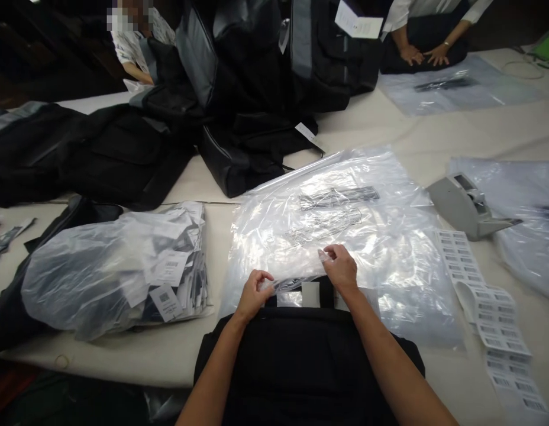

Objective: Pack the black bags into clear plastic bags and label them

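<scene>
A black bag [301, 361] lies at the front edge of the table, close to my body. Beyond it spreads a clear plastic bag [390, 248] with dark print, its near edge above the black bag's top. My left hand [255, 293] pinches that near edge at its left side. Farther right, my right hand [341, 267] pinches the same plastic edge between thumb and fingers. Between the hands, a pale tag [310, 294] and a black strap [326, 293] show just under the plastic edge.
Left of the plastic lies a bagged stack of tags [168, 269]. A grey label dispenser [467, 204] and a strip of barcode labels [500, 319] are at the right. Black bags [239, 65] are piled at the back. Two people are across the table, one with hands [423, 55] on dark fabric.
</scene>
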The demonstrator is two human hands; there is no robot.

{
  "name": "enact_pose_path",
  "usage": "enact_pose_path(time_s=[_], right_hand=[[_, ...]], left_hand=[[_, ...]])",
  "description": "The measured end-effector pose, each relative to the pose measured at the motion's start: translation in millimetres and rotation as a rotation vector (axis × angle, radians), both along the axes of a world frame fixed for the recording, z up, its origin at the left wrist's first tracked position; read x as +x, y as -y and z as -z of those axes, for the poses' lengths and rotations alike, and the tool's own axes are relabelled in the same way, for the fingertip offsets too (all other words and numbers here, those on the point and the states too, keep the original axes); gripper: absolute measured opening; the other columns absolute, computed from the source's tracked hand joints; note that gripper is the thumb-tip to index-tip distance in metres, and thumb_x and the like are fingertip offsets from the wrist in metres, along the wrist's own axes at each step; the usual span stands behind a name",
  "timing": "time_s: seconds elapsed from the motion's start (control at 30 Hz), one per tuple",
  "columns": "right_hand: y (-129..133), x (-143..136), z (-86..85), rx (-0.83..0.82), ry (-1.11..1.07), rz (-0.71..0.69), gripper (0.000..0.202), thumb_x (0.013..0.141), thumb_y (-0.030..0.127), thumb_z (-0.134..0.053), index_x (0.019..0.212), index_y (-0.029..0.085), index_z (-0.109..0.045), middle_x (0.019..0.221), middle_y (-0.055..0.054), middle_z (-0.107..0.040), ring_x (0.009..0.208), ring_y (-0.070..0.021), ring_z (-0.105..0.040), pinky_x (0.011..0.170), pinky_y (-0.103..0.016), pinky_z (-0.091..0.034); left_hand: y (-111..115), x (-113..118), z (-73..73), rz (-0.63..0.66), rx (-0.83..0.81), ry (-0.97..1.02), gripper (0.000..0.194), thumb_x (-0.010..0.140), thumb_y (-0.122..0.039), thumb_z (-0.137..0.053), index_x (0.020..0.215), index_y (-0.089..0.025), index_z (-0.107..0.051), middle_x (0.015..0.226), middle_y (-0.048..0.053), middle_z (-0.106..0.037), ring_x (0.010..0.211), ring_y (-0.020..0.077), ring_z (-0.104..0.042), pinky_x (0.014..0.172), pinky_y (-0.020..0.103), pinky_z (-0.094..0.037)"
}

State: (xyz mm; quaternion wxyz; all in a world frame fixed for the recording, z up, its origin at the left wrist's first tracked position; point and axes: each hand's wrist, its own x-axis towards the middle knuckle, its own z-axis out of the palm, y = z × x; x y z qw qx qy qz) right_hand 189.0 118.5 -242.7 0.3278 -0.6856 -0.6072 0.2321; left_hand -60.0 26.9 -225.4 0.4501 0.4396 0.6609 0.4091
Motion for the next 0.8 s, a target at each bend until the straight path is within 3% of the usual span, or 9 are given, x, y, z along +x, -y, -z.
enact_pose_path(time_s=[0.1,0.17,0.23,0.33,0.4,0.47,0.6,0.73,0.8], right_hand=[[-4,3,1.6,-0.206,-0.48,0.001,0.035,0.074,0.053,-0.066,0.079,0.019,-0.064,0.071,-0.002,-0.062,0.062,-0.0157,-0.054,0.062,-0.029,-0.043],[-5,2,-1.5,-0.3,-0.741,-0.04,0.041,0.07,0.057,-0.069,0.082,0.018,-0.063,0.066,0.001,-0.059,0.055,-0.0131,-0.051,0.056,-0.027,-0.041],[-6,3,-8.7,-0.325,-0.783,-0.132,0.042,0.071,0.058,-0.069,0.086,0.019,-0.063,0.057,0.006,-0.051,0.047,-0.0097,-0.042,0.05,-0.025,-0.035],[-9,9,-21.7,-0.267,-0.473,-0.463,0.036,0.074,0.054,-0.069,0.089,0.021,-0.066,0.05,0.008,-0.042,0.046,-0.0087,-0.037,0.051,-0.024,-0.029],[-11,19,-26.8,-0.226,-0.13,-0.682,0.029,0.074,0.046,-0.074,0.093,0.024,-0.069,0.055,0.006,-0.05,0.053,-0.0113,-0.047,0.056,-0.025,-0.032],[-14,32,-27.4,-0.192,0.206,-0.748,0.023,0.077,0.032,-0.072,0.099,0.026,-0.07,0.07,0.002,-0.064,0.065,-0.0155,-0.057,0.06,-0.026,-0.034],[-17,70,-21.4,-0.12,0.573,-0.528,0.027,0.086,0.017,-0.055,0.109,0.025,-0.068,0.1,-0.006,-0.07,0.08,-0.0198,-0.063,0.066,-0.029,-0.039],[-15,106,-15.1,-0.064,0.506,-0.216,0.028,0.093,0.027,-0.045,0.109,0.021,-0.068,0.099,-0.007,-0.067,0.081,-0.0196,-0.061,0.064,-0.03,-0.041],[-13,118,-11.2,-0.048,0.385,-0.119,0.028,0.093,0.033,-0.046,0.1,0.02,-0.07,0.098,-0.007,-0.066,0.089,-0.0209,-0.06,0.066,-0.03,-0.042]], left_hand=[[0,12,-3.1,0.074,0.026,-0.335,0.033,0.061,-0.035,-0.078,0.092,-0.026,-0.069,0.086,-0.001,-0.059,0.079,0.0184,-0.053,0.072,0.028,-0.037],[-2,13,0.0,-0.041,0.057,-0.512,0.02,0.075,-0.041,-0.068,0.088,-0.026,-0.068,0.072,-0.001,-0.056,0.067,0.017,-0.05,0.067,0.028,-0.034],[-9,7,4.9,-0.228,0.095,-0.538,0.019,0.084,-0.04,-0.056,0.083,-0.025,-0.067,0.06,-0.001,-0.049,0.059,0.0166,-0.045,0.064,0.029,-0.031],[-21,-6,10.5,-0.406,0.14,-0.473,0.019,0.086,-0.035,-0.049,0.09,-0.024,-0.065,0.061,-0.001,-0.05,0.059,0.0176,-0.046,0.063,0.029,-0.032],[-26,-15,11.8,-0.447,0.16,-0.387,0.021,0.085,-0.032,-0.044,0.095,-0.024,-0.062,0.06,-0.002,-0.048,0.057,0.0172,-0.047,0.061,0.028,-0.035],[-26,-24,10.9,-0.462,0.177,-0.269,0.025,0.083,-0.031,-0.041,0.099,-0.023,-0.058,0.056,-0.004,-0.044,0.053,0.0157,-0.045,0.056,0.025,-0.036],[-18,-42,3.5,-0.396,0.17,-0.078,0.031,0.075,-0.031,-0.048,0.101,-0.018,-0.059,0.063,-0.003,-0.051,0.054,0.0125,-0.046,0.055,0.023,-0.038],[-8,-54,-6.2,-0.166,0.074,-0.015,0.034,0.069,-0.031,-0.062,0.1,-0.019,-0.065,0.085,0.001,-0.062,0.063,0.0115,-0.05,0.061,0.023,-0.04],[-5,-53,-9.8,-0.01,0.03,-0.111,0.033,0.069,-0.035,-0.069,0.099,-0.021,-0.065,0.092,0.001,-0.064,0.071,0.0141,-0.054,0.067,0.025,-0.042]])
